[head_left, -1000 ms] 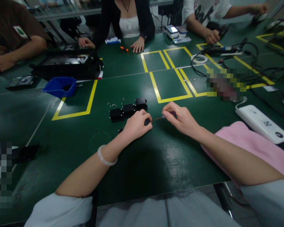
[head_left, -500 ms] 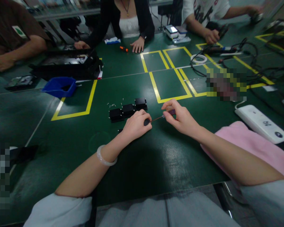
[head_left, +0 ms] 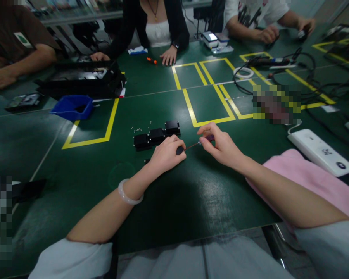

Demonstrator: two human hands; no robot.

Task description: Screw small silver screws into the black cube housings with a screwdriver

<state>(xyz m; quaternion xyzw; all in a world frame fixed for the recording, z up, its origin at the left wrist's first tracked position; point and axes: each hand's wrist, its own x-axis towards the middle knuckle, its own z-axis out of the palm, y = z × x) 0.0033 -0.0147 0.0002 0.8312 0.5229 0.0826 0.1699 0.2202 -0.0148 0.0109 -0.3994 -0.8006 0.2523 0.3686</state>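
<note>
My left hand is closed around a small black part, most of it hidden by the fingers. Between the thumb and fingers of my right hand is a screwdriver with a dark reddish handle. Its thin shaft slants left and down, and the tip meets the black part. Just beyond my left hand, three black box-shaped parts stand in a slanting row. Several tiny screws lie behind them. Another dark piece peeks out beside my left wrist.
A blue bin and a large black housing are at the left. To the right lie a pink cloth, a white power strip and tangled black cables. Co-workers sit across the green table, a hand resting there.
My hands, the screwdriver and the black part hold almost the same pose. At the far right, a co-worker's two hands have come nearer each other. The view has shifted very slightly.
</note>
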